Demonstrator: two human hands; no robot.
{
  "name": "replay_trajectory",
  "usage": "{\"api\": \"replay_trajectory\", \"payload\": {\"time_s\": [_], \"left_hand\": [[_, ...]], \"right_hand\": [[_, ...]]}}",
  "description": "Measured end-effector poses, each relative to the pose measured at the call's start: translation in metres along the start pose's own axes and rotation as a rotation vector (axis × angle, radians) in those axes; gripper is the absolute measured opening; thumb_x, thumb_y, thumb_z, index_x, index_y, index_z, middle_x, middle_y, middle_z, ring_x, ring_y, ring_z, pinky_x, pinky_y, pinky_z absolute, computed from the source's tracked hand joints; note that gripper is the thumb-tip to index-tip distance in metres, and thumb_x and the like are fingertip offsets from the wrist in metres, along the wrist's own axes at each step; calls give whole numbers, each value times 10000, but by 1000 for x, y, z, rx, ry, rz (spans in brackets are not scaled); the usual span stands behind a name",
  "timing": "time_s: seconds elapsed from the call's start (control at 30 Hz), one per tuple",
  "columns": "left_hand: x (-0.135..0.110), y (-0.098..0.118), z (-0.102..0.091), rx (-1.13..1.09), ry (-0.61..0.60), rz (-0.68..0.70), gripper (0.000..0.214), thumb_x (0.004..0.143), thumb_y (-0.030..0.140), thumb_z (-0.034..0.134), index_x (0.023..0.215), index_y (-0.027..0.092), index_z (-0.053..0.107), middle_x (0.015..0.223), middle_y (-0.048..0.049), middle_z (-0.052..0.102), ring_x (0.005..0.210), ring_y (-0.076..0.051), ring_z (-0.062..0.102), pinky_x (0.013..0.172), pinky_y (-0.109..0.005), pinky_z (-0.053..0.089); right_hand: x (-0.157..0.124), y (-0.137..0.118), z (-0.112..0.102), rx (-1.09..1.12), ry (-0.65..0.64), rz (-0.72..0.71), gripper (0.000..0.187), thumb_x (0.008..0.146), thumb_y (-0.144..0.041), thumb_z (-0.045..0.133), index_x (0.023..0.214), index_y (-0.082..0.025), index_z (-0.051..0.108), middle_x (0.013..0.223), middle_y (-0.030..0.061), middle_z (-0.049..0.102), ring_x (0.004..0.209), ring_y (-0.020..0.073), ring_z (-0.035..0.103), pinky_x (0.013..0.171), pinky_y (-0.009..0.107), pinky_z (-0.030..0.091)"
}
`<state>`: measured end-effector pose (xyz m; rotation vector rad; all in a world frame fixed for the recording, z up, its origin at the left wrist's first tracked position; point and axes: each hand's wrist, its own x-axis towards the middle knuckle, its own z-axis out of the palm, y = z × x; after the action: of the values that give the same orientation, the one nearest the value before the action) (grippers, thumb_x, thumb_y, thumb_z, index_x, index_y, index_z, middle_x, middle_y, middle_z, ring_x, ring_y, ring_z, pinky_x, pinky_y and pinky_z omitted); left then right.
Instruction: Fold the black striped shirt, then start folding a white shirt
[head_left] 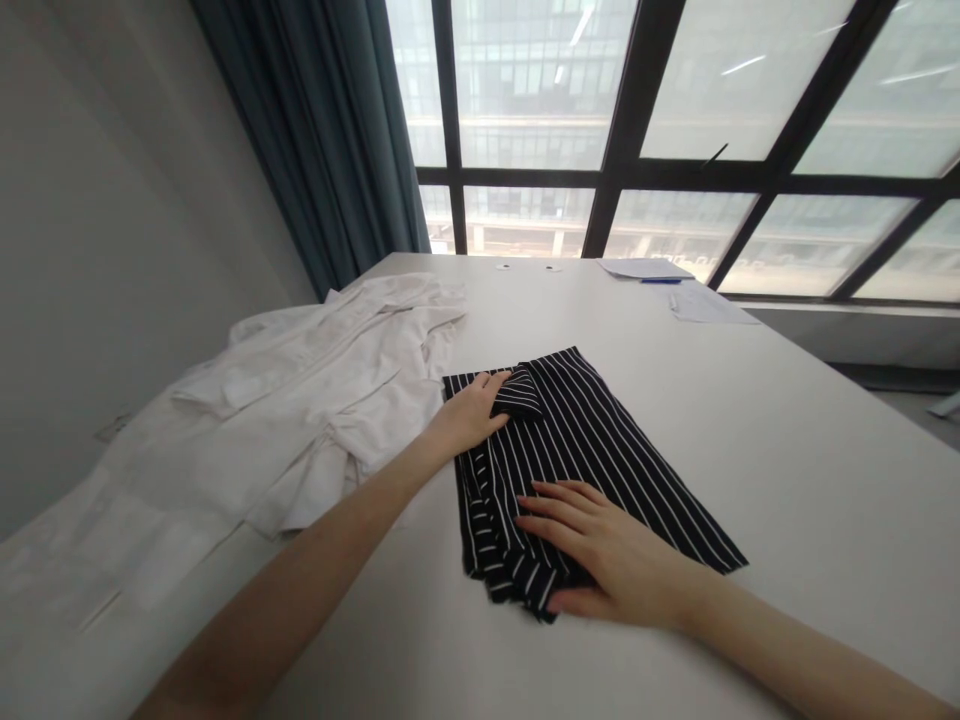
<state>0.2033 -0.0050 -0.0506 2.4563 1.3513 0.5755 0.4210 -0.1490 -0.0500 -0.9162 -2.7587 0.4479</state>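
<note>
While the right hand (600,555) is laid flat, fingers spread, on the near end of the folded black white-striped garment (592,450) mid-table, a folded flap at its far edge is pinched by the left hand (476,410). White crumpled shirt (300,400) lies left on the white table (787,450); papers (675,285) farther back.

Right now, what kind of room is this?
Probably an office or workroom high in a city building. A big white table stands by tall windows facing another block, with papers and a pen at the far end. Both hands rest on a folded striped garment.
</note>
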Motion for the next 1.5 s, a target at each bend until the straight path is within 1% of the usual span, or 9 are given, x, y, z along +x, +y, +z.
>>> {"api": "replay_trajectory", "payload": {"time_s": [0.1,0.27,0.43,0.53,0.77,0.93,1.07,1.33,1.5], "left_hand": [[4,-7,-1,-72,67,-51,531,834,84,493,1358,166,462,1272,-125,596,1179,-266,580,1042,-401,430],[13,-28,-10,-376,199,-285,454,753,7,476,1167,158,585,1078,-92,684,1018,-240,645,939,-379,492],[15,-39,-23,-775,130,-467,518,701,13,517,1196,165,548,797,-25,659,649,-152,616,589,-256,499],[12,-45,-31,-839,121,-460,672,650,-11,524,1290,191,493,809,-11,643,618,-119,587,527,-196,443],[12,-58,-24,-622,87,-448,700,745,135,609,1413,153,401,793,-18,610,514,-97,501,529,-233,431],[15,-59,-19,-327,274,-349,295,801,316,651,1062,177,657,949,-69,658,823,-198,624,816,-323,488],[12,-62,-17,-309,323,-391,102,779,246,671,837,178,622,846,-53,659,764,-193,635,747,-310,507],[13,-70,-18,-388,354,-451,117,819,135,577,928,173,560,826,-23,637,564,-117,618,535,-232,516],[12,-69,-22,-295,333,-455,177,811,86,526,959,165,582,825,-45,645,686,-165,650,639,-284,546]], "right_hand": [[-2,2,5,-8,15,-23,694,877,-571,573,1438,-181,455,1476,115,476,1395,294,370,1146,524,301],[-1,5,12,-44,163,-74,388,954,-175,453,1324,-158,570,1313,115,631,1290,221,520,1068,438,444],[-4,1,10,-8,349,-167,391,998,-149,364,1355,-159,523,1250,110,672,1195,170,603,997,352,513],[-5,-3,10,-16,328,-203,387,1016,-174,348,1372,-161,499,1301,101,642,1266,152,543,1020,316,492],[-2,-9,13,-84,258,-117,434,937,-135,414,1358,-170,513,1232,99,669,1179,195,586,984,369,505],[-2,-7,12,-154,256,-16,391,858,-139,472,1229,-178,589,925,81,674,844,211,596,771,381,504],[-2,-3,10,-140,225,-26,307,840,-135,485,1109,-183,623,825,48,638,767,198,557,713,360,455],[-6,-8,2,21,475,-167,240,902,-65,411,1002,-174,601,720,21,570,670,143,496,621,277,412],[-3,-8,7,-8,307,-183,215,924,-110,427,1007,-175,615,747,27,588,699,157,501,660,303,402]]}}
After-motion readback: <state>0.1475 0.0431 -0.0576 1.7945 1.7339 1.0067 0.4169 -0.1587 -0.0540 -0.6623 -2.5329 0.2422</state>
